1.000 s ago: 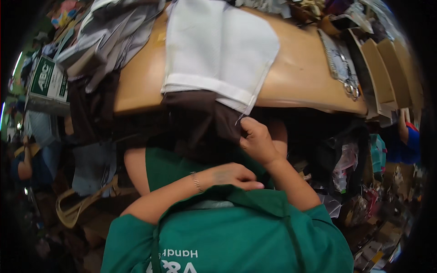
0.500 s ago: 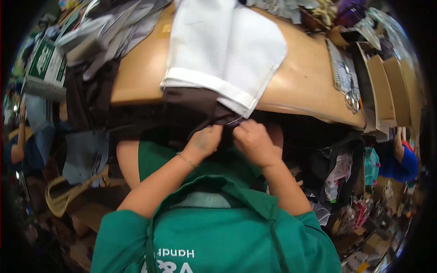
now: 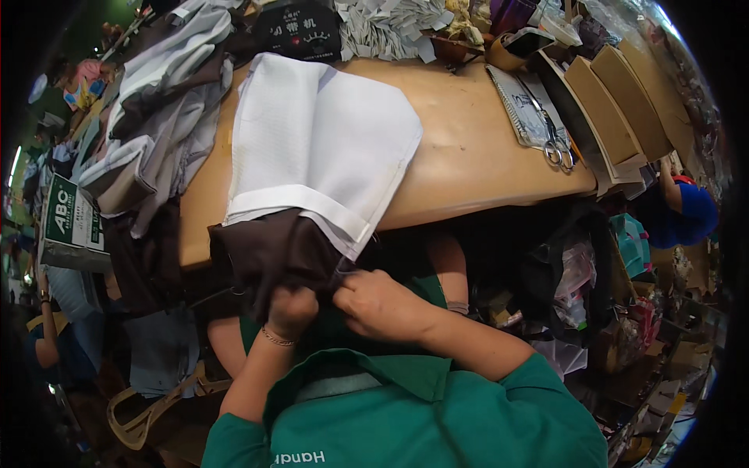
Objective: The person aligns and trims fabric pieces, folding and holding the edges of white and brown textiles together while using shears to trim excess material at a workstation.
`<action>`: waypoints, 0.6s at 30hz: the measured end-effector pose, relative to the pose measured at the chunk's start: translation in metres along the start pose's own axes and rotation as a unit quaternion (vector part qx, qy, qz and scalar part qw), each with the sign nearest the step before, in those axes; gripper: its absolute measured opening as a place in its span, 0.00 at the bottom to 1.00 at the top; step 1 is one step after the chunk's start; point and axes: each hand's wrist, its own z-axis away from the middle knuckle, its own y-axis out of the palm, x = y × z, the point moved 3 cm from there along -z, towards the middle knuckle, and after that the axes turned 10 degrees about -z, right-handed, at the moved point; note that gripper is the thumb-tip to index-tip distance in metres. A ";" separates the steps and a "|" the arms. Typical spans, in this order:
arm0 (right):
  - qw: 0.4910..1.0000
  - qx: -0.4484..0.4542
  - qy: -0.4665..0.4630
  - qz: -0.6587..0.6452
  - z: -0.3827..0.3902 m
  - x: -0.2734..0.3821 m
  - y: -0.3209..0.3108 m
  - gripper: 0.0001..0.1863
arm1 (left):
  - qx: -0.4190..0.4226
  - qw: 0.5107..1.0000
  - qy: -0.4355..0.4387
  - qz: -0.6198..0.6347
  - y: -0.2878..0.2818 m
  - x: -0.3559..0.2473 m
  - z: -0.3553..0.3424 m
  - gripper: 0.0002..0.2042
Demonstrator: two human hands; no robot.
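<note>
My left hand point(image 3: 292, 312) is closed on the hanging dark brown fabric point(image 3: 278, 253) at the front edge of the wooden table point(image 3: 449, 136), over my lap. My right hand point(image 3: 367, 296) is closed just to the right of it, fingertips pinching the brown fabric's edge near a pale loose thread. Above both hands, white textured fabric point(image 3: 312, 140) with a straight white band along its lower edge lies on the tabletop, overlapping the brown piece.
Grey fabric pieces point(image 3: 156, 125) pile at left beside a green-white box point(image 3: 74, 218). A notebook point(image 3: 511, 105), scissors point(image 3: 555, 148) and cardboard pieces point(image 3: 612, 113) lie at right; pale scraps point(image 3: 382, 27) heap behind. Co-workers point(image 3: 686, 210) point(image 3: 47, 343) appear at both sides.
My left hand has moved from resting across my body up onto the brown fabric, beside my right hand. The view has shifted, so the fabric now appears lower and further left.
</note>
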 end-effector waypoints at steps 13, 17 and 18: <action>0.956 0.181 0.030 -0.230 0.003 0.010 0.013 0.08 | 0.575 0.721 -0.093 0.375 -0.022 -0.020 -0.052 0.26; 0.961 0.203 0.105 -0.159 0.002 0.009 0.006 0.09 | 0.472 0.747 -0.273 0.381 0.017 -0.033 -0.051 0.28; 0.960 0.190 0.094 -0.186 0.003 0.010 -0.002 0.10 | 0.371 0.839 -0.204 0.342 -0.029 -0.055 -0.092 0.26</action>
